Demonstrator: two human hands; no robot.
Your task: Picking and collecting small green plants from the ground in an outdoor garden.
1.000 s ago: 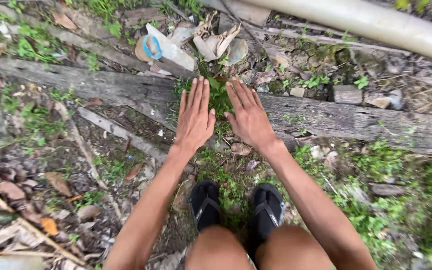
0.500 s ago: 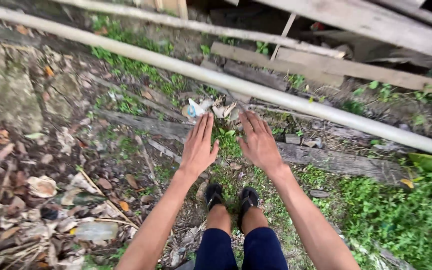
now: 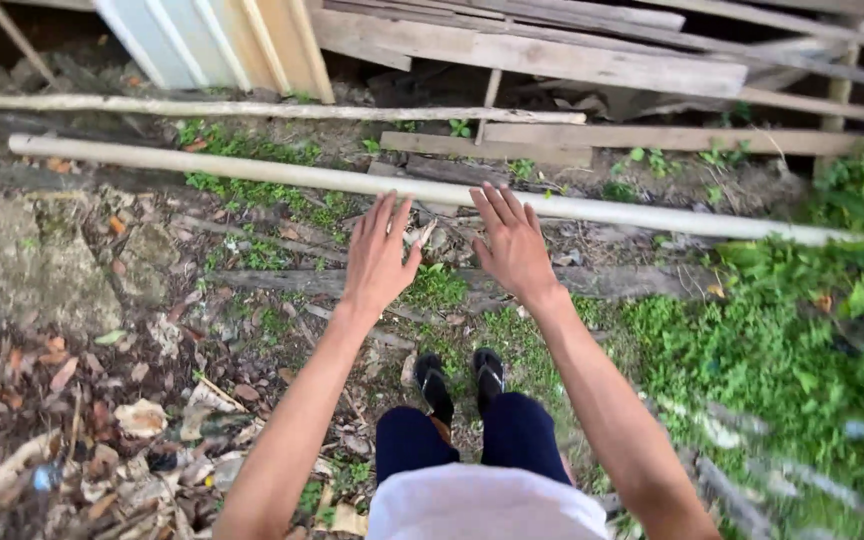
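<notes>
Between the earlier views and this one the person rises from a crouch: the ground drops away, the feet shrink toward lower centre, and stacked boards enter along the top edge. Left hand (image 3: 376, 258) and right hand (image 3: 514, 246) are held out flat at mid-frame, palms down, fingers spread wide, holding nothing and touching nothing. Nearest to them is the long pale pole (image 3: 252, 170), which crosses the frame from upper left to right, passing just above and behind the fingertips. Judged by its smooth, straight, uniform surface, the pole is stiff and probably light for its length, possibly slick; it would balance best if gripped with both hands set apart near its middle, roughly where the hands now hover. A weathered log (image 3: 642, 282) lies below the hands, running toward the right, with a small green plant (image 3: 438, 287) between the wrists. Black sandals (image 3: 462, 380) stand below centre; dry leaves (image 3: 102, 440) fill the lower left.
</notes>
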